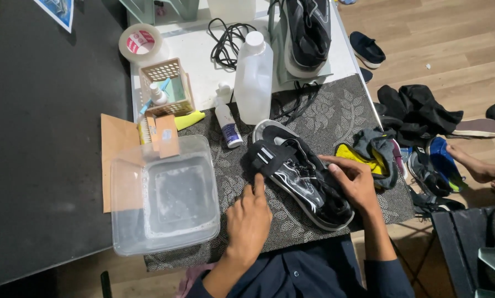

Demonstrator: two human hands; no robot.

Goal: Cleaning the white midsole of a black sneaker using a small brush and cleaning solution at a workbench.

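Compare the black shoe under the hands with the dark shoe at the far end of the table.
The black shoe lies flat on the patterned mat; the far shoe is propped up on a pale green stand. The left hand and right hand both touch the black shoe; the far shoe is untouched. The black shoe has a strap across it; none shows on the far shoe. Both are dark with pale soles.

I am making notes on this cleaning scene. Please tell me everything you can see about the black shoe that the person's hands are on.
The black shoe is a low sneaker with a white sole rim and thin white lines on its side. It looks like fabric, shiny as if wet. Its strap flap is open, showing two pale stripes. It lies diagonally on the patterned mat, opening facing up. The left hand touches near the strap; the right hand rests on its other side.
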